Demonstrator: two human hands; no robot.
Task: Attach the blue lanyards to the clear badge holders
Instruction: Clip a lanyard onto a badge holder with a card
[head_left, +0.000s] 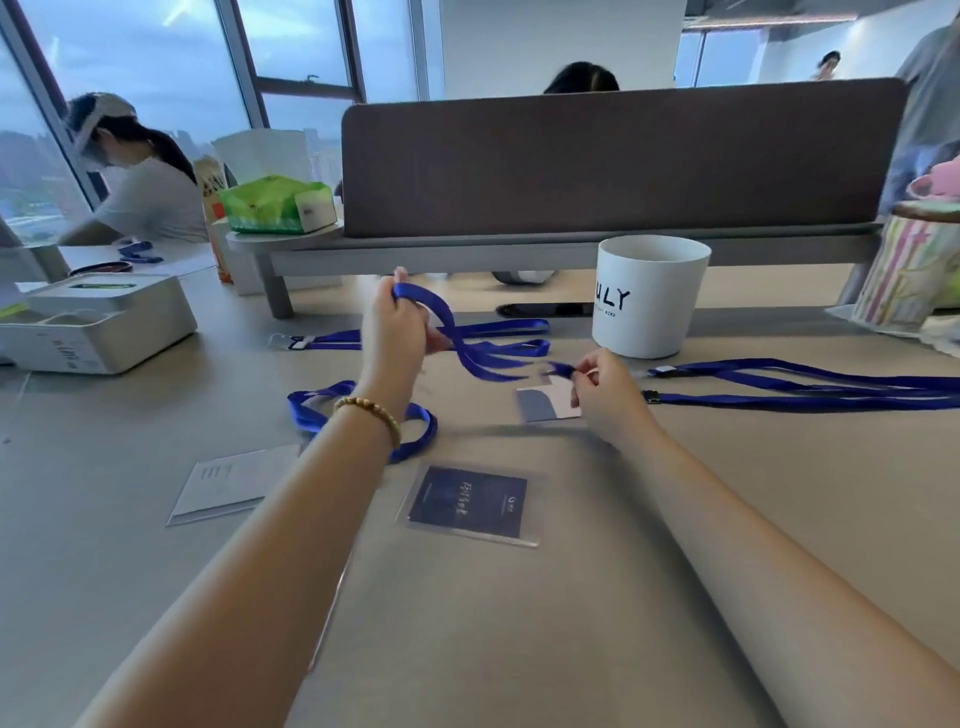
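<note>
Right now the left hand (396, 326) grips a loop of the blue lanyard (470, 340) raised at centre frame, while the right hand (605, 391) pinches its clip end just above a badge holder (545, 408) on the tabletop (727, 519). Best, I judge, to keep the strap taut and line the clip squarely with the holder's slot. Another badge holder (470, 503) lies nearer, below centre.

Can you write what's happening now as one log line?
left hand: grips lanyard loop | right hand: pinches its clip end | badge holder: under clip
</note>
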